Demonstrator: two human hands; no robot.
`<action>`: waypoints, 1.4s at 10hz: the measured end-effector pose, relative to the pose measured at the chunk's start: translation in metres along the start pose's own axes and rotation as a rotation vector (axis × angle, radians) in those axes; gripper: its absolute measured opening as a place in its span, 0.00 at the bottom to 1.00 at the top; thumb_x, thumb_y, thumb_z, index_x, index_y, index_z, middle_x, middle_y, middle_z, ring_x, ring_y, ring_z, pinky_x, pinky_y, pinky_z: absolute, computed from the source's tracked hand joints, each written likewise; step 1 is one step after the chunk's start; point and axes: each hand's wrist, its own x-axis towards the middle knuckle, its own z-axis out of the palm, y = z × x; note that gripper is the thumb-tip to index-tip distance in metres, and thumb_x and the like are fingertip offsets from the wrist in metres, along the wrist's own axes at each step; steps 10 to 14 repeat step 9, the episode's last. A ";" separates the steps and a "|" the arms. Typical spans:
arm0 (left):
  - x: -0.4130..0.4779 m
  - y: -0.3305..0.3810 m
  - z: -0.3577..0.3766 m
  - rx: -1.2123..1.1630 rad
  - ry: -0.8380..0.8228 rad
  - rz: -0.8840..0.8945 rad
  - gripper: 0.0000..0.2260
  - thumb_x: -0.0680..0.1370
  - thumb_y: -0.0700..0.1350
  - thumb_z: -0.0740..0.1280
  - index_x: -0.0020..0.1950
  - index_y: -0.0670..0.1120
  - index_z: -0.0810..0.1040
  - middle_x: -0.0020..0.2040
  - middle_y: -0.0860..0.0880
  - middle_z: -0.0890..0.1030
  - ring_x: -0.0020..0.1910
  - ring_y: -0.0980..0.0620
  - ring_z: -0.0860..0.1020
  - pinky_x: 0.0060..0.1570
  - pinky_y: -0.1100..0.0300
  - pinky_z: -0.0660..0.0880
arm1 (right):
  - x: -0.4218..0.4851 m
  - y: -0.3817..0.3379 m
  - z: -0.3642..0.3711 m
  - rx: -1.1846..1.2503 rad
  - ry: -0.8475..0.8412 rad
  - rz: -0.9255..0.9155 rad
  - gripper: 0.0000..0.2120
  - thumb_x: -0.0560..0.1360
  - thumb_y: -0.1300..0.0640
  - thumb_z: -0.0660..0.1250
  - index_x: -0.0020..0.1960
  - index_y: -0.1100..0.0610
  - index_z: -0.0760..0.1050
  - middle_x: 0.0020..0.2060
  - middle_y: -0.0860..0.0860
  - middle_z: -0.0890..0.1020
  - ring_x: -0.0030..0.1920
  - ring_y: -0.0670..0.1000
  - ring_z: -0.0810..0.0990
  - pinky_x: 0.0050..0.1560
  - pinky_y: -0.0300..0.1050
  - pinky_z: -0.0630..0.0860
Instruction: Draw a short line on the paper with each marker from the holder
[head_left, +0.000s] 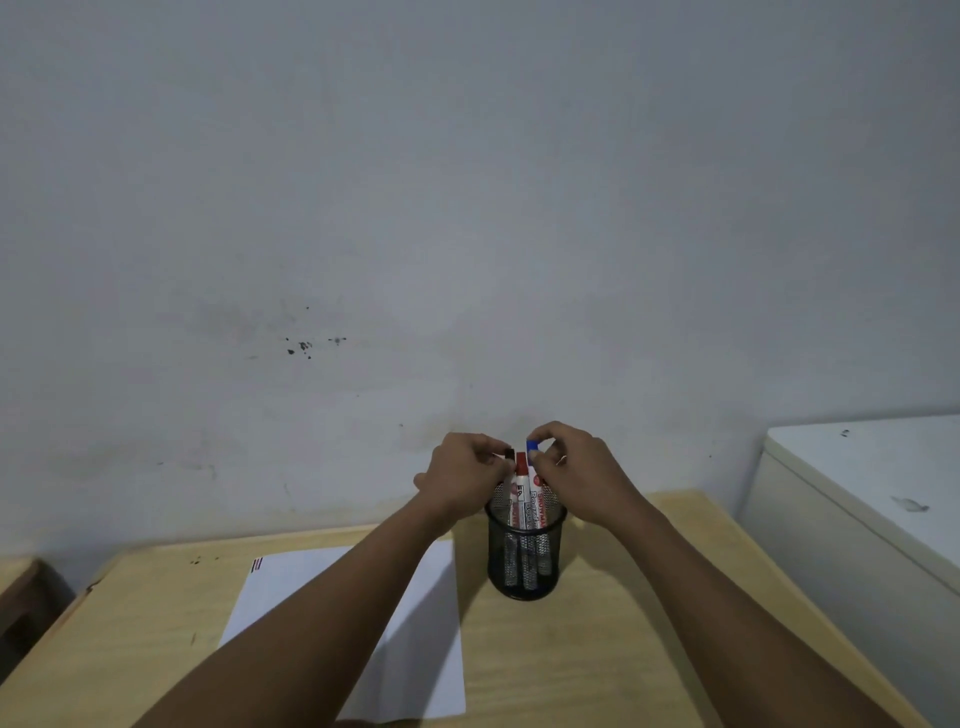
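Black mesh holder upright on pale wooden table, just right of white paper. Three capped markers standing inside: black-capped marker at left, red-capped marker in middle, blue-capped marker at right. Left hand pinching the black cap; right hand pinching the blue cap (red one untouched between them). Short coloured strokes at paper's far left corner. Left forearm crossing above the sheet. White cabinet at right, stained grey wall behind.
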 end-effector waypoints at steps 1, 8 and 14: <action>0.002 0.001 0.000 -0.021 -0.004 0.009 0.10 0.65 0.56 0.69 0.44 0.58 0.85 0.46 0.54 0.86 0.50 0.50 0.83 0.60 0.40 0.73 | 0.001 0.002 0.004 0.026 0.034 0.042 0.06 0.80 0.56 0.66 0.54 0.52 0.81 0.43 0.51 0.83 0.44 0.52 0.83 0.46 0.49 0.81; -0.043 0.039 -0.073 0.591 0.194 0.232 0.19 0.80 0.59 0.62 0.68 0.54 0.74 0.66 0.52 0.78 0.66 0.48 0.74 0.62 0.44 0.60 | -0.025 -0.057 -0.005 -0.086 0.151 0.017 0.20 0.83 0.47 0.61 0.73 0.49 0.70 0.68 0.50 0.77 0.68 0.53 0.75 0.67 0.56 0.61; -0.061 0.042 -0.100 0.793 0.261 0.277 0.21 0.79 0.61 0.61 0.69 0.54 0.73 0.67 0.50 0.77 0.66 0.46 0.73 0.63 0.43 0.60 | -0.042 -0.079 -0.013 -0.153 0.136 -0.022 0.21 0.83 0.47 0.59 0.74 0.50 0.69 0.70 0.51 0.76 0.67 0.53 0.76 0.69 0.56 0.59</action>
